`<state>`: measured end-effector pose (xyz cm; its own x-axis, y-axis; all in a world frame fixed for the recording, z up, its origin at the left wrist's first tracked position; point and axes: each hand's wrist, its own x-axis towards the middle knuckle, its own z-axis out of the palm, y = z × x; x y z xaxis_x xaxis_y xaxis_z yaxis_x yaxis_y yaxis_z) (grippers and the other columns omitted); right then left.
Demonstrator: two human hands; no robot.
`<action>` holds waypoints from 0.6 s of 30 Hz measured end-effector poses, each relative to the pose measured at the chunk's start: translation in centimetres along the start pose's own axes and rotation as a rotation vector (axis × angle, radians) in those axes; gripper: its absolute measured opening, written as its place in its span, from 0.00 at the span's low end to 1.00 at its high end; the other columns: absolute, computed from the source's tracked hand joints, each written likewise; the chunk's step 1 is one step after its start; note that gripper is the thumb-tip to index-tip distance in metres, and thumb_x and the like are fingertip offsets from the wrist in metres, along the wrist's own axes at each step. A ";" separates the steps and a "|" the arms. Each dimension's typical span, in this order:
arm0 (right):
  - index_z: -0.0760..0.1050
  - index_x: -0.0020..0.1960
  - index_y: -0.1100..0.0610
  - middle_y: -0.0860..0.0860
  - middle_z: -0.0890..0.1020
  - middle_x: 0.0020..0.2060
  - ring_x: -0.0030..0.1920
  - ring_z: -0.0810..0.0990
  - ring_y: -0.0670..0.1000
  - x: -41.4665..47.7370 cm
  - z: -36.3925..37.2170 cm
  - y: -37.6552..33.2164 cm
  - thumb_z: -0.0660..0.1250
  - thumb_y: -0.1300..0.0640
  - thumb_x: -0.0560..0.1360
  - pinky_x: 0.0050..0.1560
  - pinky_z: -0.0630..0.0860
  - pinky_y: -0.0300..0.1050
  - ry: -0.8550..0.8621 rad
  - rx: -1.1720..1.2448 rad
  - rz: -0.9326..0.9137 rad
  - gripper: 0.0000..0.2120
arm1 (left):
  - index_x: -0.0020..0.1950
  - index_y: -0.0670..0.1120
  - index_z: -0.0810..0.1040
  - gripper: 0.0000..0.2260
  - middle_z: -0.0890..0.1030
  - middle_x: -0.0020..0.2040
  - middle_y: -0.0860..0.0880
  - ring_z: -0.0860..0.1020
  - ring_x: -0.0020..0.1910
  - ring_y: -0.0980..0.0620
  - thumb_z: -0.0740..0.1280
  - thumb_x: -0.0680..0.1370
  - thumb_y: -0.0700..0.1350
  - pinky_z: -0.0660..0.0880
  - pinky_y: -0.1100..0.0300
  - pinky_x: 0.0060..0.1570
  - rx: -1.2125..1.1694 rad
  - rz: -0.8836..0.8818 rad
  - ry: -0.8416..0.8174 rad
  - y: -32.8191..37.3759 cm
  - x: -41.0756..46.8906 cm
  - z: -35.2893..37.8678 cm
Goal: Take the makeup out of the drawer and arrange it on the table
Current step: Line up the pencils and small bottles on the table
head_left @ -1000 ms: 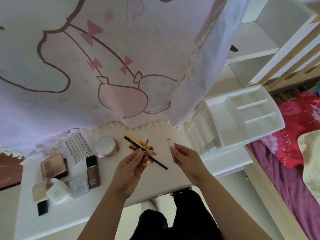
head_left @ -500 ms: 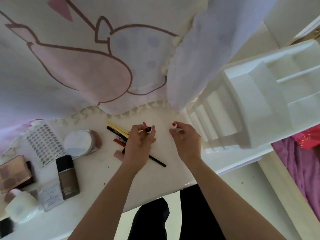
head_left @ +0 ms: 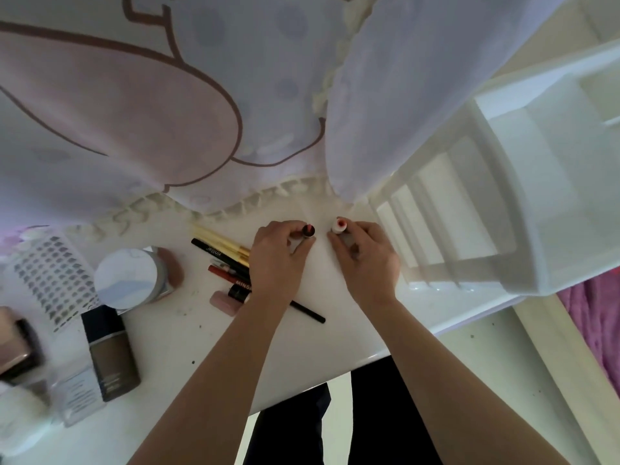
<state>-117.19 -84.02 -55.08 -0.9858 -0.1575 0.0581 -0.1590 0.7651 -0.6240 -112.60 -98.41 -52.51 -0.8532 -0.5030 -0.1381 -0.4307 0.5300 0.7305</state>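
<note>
Dark makeup tube (head_left: 308,230) is upright at the back of the white table (head_left: 201,347), pinched in my left hand (head_left: 278,263). My right hand (head_left: 365,263) grips a white tube (head_left: 339,227) just beside it, not touching, below the curtain (head_left: 235,95) and right of the pencils (head_left: 221,250).

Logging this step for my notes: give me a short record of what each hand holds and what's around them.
left hand: grips a dark tube, upright
right hand: grips a white tube, upright
tubes: side by side, apart
pencils: heaped left of the left hand
round case: further left
brown bottle: left end of the table
organizer: right of the hands
</note>
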 end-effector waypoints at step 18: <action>0.72 0.64 0.53 0.45 0.72 0.50 0.41 0.74 0.40 -3.8 -2.1 -1.6 0.73 0.54 0.75 0.44 0.69 0.30 -0.072 0.204 0.199 0.20 | 0.59 0.46 0.79 0.09 0.74 0.53 0.52 0.76 0.47 0.54 0.68 0.78 0.43 0.74 0.58 0.49 0.043 -0.023 0.289 -2.1 -6.1 -5.8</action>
<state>-113.34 -83.28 -52.65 -0.9890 -0.0665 -0.1324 0.0586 0.6448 -0.7621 -104.82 -100.39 -49.32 -0.7268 -0.6853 0.0466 -0.4662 0.5419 0.6993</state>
